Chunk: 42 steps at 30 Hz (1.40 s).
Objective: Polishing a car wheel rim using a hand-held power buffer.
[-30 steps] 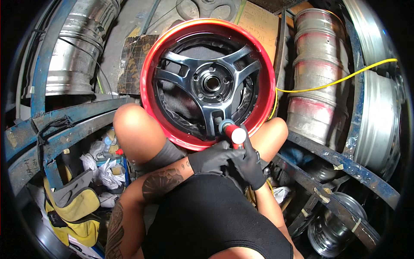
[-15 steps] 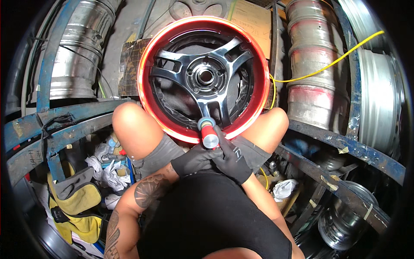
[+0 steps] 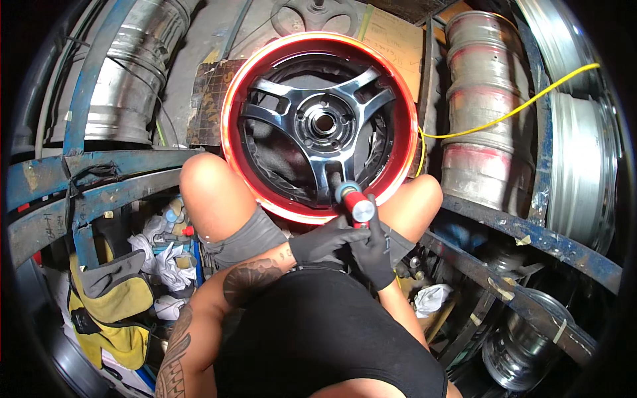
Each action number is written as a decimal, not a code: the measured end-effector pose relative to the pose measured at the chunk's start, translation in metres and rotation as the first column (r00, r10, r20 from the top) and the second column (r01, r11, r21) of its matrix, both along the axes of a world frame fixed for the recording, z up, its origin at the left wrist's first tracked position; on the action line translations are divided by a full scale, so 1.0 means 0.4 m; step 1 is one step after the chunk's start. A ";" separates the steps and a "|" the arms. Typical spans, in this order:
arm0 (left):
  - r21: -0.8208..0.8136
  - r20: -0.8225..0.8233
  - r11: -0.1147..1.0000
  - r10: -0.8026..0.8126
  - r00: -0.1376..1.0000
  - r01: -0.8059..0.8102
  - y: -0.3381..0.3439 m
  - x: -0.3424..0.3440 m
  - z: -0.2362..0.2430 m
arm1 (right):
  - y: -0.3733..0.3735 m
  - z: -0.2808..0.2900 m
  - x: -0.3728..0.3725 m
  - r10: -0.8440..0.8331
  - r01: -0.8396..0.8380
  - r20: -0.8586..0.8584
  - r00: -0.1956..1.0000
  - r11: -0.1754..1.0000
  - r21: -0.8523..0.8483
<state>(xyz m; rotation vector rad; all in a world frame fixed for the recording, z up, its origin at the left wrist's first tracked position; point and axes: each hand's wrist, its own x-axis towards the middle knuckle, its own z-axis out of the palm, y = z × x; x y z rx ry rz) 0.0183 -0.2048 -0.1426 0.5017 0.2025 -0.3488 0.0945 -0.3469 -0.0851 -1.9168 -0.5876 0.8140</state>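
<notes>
A car wheel rim (image 3: pixel 229 126) with a glossy red barrel and dark, shiny split spokes (image 3: pixel 277 120) lies face up between my bent knees. My gloved right hand (image 3: pixel 373 257) is wrapped round a small red air polisher (image 3: pixel 357 204) with a silver end cap. Its round pad (image 3: pixel 347 190) is over the right leg of the nearest spoke; whether it touches the metal I cannot tell. My gloved left hand (image 3: pixel 323 243) is closed against the polisher's lower part beside the right hand, its fingertips partly hidden.
Stacked bare wheel barrels (image 3: pixel 474 113) stand at the right, more metal barrels (image 3: pixel 126 86) at the left. Blue steel frame bars (image 3: pixel 126 174) run along both sides. A yellow hose (image 3: pixel 511 114) crosses at the right. Crumpled white paper (image 3: pixel 176 265) and yellow-grey cloths (image 3: pixel 123 306) lie low left.
Both hands and the polisher have shifted right, taking the pad from the left part of the nearest spoke to its right leg. The whole view has also shifted slightly.
</notes>
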 end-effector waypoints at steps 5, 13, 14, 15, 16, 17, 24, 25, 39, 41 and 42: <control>-0.012 0.027 1.000 0.019 0.999 -0.019 0.006 0.029 0.031 | 0.010 0.023 0.032 0.013 -0.014 -0.030 0.999 1.000 -0.026; 0.424 0.142 0.877 0.181 0.973 -0.225 0.086 0.092 0.003 | 0.131 0.031 0.123 0.027 -0.029 -0.014 1.000 0.988 -0.152; 0.540 0.187 0.795 0.208 0.960 -0.278 0.100 0.101 0.001 | 0.157 0.023 0.133 0.020 -0.023 -0.028 0.999 0.994 -0.106; 0.536 0.166 0.787 0.257 0.952 -0.306 0.114 0.107 0.001 | 0.182 0.014 0.144 0.005 -0.009 -0.049 0.999 0.996 -0.083; 0.406 0.019 0.869 0.302 0.953 -0.284 0.128 0.116 0.002 | 0.210 0.002 0.146 0.027 -0.027 -0.004 1.000 0.999 0.034; 0.274 -0.127 0.922 0.317 0.940 -0.274 0.144 0.121 0.004 | 0.231 -0.005 0.147 0.045 -0.044 -0.044 0.998 0.998 0.034; 0.447 -0.121 0.822 0.447 0.886 -0.354 0.229 0.069 0.002 | 0.326 -0.042 0.136 0.142 -0.140 -0.108 0.984 0.990 0.033; 0.492 -0.095 0.789 0.469 0.878 -0.368 0.236 0.069 -0.002 | 0.340 -0.048 0.146 0.166 -0.165 -0.110 0.980 0.986 0.023; 0.586 -0.097 0.473 0.847 0.522 -0.658 0.392 0.054 0.034 | 0.637 -0.042 0.158 0.417 -0.450 0.190 0.889 0.872 0.194; 0.472 -0.175 0.462 0.884 0.435 -0.751 0.414 0.052 0.028 | 0.674 -0.039 0.149 0.456 -0.477 0.173 0.873 0.872 0.109; 0.425 -0.162 0.443 0.895 0.415 -0.790 0.421 0.051 0.027 | 0.689 -0.041 0.141 0.463 -0.488 0.187 0.866 0.865 0.115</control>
